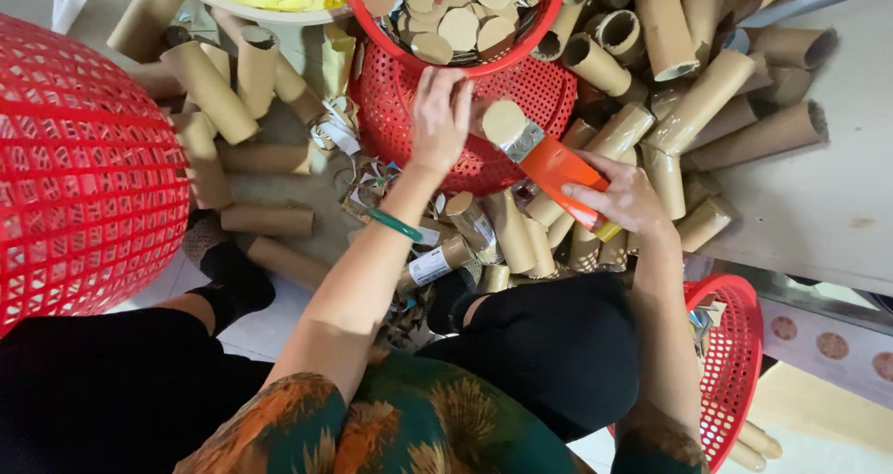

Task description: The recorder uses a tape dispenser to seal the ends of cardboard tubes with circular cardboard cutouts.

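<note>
Head view | right hand (625,198) grips orange foil-wrapped cardboard tube (544,160) | left hand (441,116) curled over red mesh basket (484,111)

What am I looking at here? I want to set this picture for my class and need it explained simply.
There is no machine: a camera on a person's head looks down at their own two bare hands. The right hand grips an orange-wrapped cardboard tube with a silver band. The left hand rests its fingers on the upturned red plastic mesh basket. Around them lie many plain brown cardboard tubes. Above, a red-rimmed basket holds round cardboard discs.
</note>
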